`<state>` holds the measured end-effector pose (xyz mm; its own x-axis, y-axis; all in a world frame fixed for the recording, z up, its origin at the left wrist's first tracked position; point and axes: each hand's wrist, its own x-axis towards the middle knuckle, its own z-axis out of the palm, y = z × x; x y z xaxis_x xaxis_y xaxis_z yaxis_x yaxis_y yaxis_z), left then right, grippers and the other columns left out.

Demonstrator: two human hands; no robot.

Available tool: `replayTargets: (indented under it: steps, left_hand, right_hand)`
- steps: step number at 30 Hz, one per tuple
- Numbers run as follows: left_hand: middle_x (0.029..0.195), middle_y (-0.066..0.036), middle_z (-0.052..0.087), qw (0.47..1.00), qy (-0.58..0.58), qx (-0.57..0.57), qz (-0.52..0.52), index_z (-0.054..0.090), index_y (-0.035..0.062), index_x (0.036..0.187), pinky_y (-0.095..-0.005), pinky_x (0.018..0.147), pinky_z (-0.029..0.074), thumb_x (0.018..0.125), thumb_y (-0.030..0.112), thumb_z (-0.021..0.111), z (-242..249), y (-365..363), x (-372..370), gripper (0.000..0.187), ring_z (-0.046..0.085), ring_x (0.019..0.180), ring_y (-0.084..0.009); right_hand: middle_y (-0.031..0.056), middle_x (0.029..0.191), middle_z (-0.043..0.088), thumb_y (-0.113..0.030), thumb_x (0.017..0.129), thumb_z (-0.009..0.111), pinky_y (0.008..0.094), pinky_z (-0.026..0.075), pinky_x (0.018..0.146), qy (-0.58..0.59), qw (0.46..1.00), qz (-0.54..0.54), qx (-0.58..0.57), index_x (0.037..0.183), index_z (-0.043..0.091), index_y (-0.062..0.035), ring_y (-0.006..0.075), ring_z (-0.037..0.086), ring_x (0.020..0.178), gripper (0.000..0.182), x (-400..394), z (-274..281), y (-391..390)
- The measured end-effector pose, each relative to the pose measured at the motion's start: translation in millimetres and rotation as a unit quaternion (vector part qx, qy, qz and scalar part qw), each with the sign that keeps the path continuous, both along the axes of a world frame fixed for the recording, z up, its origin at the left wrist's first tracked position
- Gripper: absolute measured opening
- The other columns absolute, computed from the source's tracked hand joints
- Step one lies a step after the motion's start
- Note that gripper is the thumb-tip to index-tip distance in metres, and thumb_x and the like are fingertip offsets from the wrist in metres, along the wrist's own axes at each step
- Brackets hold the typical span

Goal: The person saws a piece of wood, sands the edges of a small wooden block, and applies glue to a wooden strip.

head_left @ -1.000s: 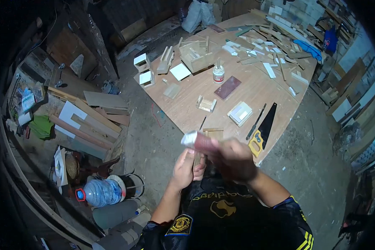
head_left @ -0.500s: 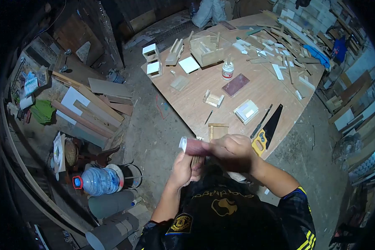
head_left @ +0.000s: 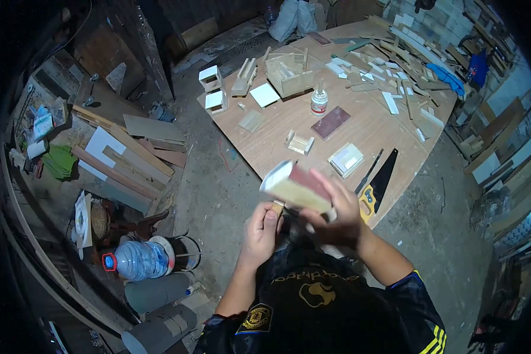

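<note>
My right hand (head_left: 339, 209) grips a block wrapped in dark red sandpaper (head_left: 298, 186), blurred by motion, with a pale side showing. Just left of it, my left hand (head_left: 261, 233) pinches a small wooden piece (head_left: 278, 206) between thumb and fingers. The block is raised above that piece, toward the table's near edge. Beyond the hands, a small wooden frame piece (head_left: 299, 143) and a stack with a white top (head_left: 346, 159) lie on the table (head_left: 242, 133).
A yellow-handled saw (head_left: 385, 180) lies at the table's right front. Farther back are a glue bottle (head_left: 319, 102), a dark red sheet (head_left: 331, 123), a wooden box (head_left: 289, 74) and wood scraps (head_left: 389, 68). A large water bottle (head_left: 137, 258) is at lower left.
My right hand has lifted and tilted the sandpaper block away from the left hand's piece, so its pale side now shows. My left hand keeps its grip.
</note>
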<state>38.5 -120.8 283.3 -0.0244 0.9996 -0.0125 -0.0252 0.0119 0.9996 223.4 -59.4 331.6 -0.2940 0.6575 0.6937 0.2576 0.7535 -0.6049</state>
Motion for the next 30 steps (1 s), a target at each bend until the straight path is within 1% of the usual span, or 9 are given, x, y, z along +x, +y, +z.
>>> replayTargets:
  steps: [1, 4, 6, 8, 10, 16, 20, 26, 30]
  left_hand:
    - [0.07, -0.003, 0.052, 0.998, 0.049, 0.04, 0.017, 0.056, 0.0011, 0.106, -0.0255, 0.059, 0.041, 0.102, 0.033, 0.044, -1.2, -0.4, 0.9, 0.035, 0.048, 0.061, -0.0106]
    - [0.074, -0.007, 0.058, 0.988, 0.12, 0.089, 0.036, 0.057, -0.0004, 0.105, -0.0307, 0.064, 0.046, 0.101, 0.031, 0.047, -0.6, -0.5, 2.8, 0.034, 0.055, 0.067, -0.0159]
    - [0.074, 0.0, 0.05, 0.973, 0.179, 0.141, 0.039, 0.055, 0.0002, 0.104, -0.0238, 0.057, 0.038, 0.102, 0.037, 0.044, 3.6, 2.5, 3.4, 0.038, 0.044, 0.063, -0.0076]
    - [0.074, 0.0, 0.051, 0.975, 0.172, 0.134, 0.039, 0.055, -0.0004, 0.102, -0.0244, 0.058, 0.039, 0.101, 0.037, 0.045, -1.2, 2.7, 1.3, 0.039, 0.046, 0.063, -0.0086]
    - [0.077, -0.015, 0.061, 0.969, 0.2, 0.139, 0.029, 0.058, 0.0004, 0.104, -0.0335, 0.064, 0.047, 0.099, 0.026, 0.049, -1.5, 4.1, -1.3, 0.028, 0.061, 0.068, -0.0257]
    - [0.078, -0.016, 0.061, 0.968, 0.197, 0.152, 0.038, 0.058, 0.0001, 0.102, -0.034, 0.063, 0.047, 0.098, 0.024, 0.05, -3.0, 10.6, -2.8, 0.025, 0.062, 0.067, -0.0283]
    - [0.079, -0.016, 0.062, 0.97, 0.188, 0.153, 0.023, 0.058, 0.0, 0.103, -0.0343, 0.064, 0.047, 0.098, 0.023, 0.05, 4.9, 14.6, 2.0, 0.025, 0.063, 0.069, -0.0291]
    - [0.082, -0.018, 0.064, 0.968, 0.196, 0.158, 0.015, 0.059, -0.0004, 0.104, -0.0367, 0.066, 0.049, 0.098, 0.023, 0.05, -9.4, 22.2, -3.4, 0.026, 0.065, 0.073, -0.0327]
    - [0.083, -0.019, 0.065, 0.962, 0.224, 0.159, 0.001, 0.059, -0.0005, 0.101, -0.0379, 0.065, 0.049, 0.098, 0.022, 0.05, 5.4, 21.8, -0.5, 0.025, 0.066, 0.074, -0.0349]
  right_hand:
    - [0.0183, 0.088, 0.057, -0.017, 0.079, 0.071, 0.0372, 0.047, 0.066, -0.047, 0.997, 0.045, -0.05, 0.131, 0.05, 0.0011, 0.0319, 0.059, 0.074, 0.06, 3.6, -2.1, -5.8]
    - [0.018, 0.092, 0.059, -0.019, 0.076, 0.074, 0.0364, 0.048, 0.069, -0.111, 0.985, -0.008, -0.128, 0.131, 0.051, 0.0011, 0.0316, 0.06, 0.079, 0.063, 10.0, -3.1, 10.3]
    - [0.0151, 0.09, 0.059, -0.016, 0.079, 0.072, 0.0364, 0.05, 0.064, -0.044, 0.996, -0.009, -0.073, 0.135, 0.049, -0.0067, 0.0321, 0.062, 0.074, 0.061, 10.6, -0.2, 14.2]
    - [0.017, 0.089, 0.057, -0.016, 0.078, 0.072, 0.0359, 0.048, 0.068, -0.051, 0.995, 0.07, -0.057, 0.132, 0.051, -0.0021, 0.0311, 0.058, 0.075, 0.059, 14.6, 12.3, 0.5]
    - [0.0166, 0.088, 0.057, -0.017, 0.079, 0.071, 0.0364, 0.048, 0.068, -0.127, 0.987, 0.077, -0.066, 0.133, 0.05, -0.0018, 0.0307, 0.057, 0.073, 0.06, 14.5, 13.7, -0.9]
    - [0.0143, 0.087, 0.057, -0.02, 0.084, 0.068, 0.0374, 0.05, 0.061, -0.01, 0.998, 0.041, -0.035, 0.135, 0.048, -0.0069, 0.0318, 0.061, 0.072, 0.056, 18.1, 13.6, 7.6]
    - [0.0161, 0.086, 0.057, -0.024, 0.086, 0.067, 0.0354, 0.052, 0.059, -0.074, 0.988, 0.035, -0.127, 0.135, 0.048, -0.0054, 0.0309, 0.062, 0.066, 0.056, 19.9, 10.6, 11.6]
    - [0.0162, 0.087, 0.057, -0.038, 0.093, 0.059, 0.0367, 0.05, 0.057, -0.077, 0.993, 0.064, -0.061, 0.135, 0.047, -0.0048, 0.0312, 0.063, 0.067, 0.055, 17.4, 13.0, 2.5]
    - [0.0168, 0.088, 0.058, -0.037, 0.091, 0.062, 0.0376, 0.05, 0.059, -0.1, 0.985, 0.023, -0.141, 0.134, 0.047, -0.0024, 0.0318, 0.063, 0.071, 0.057, 17.4, 11.9, 8.5]
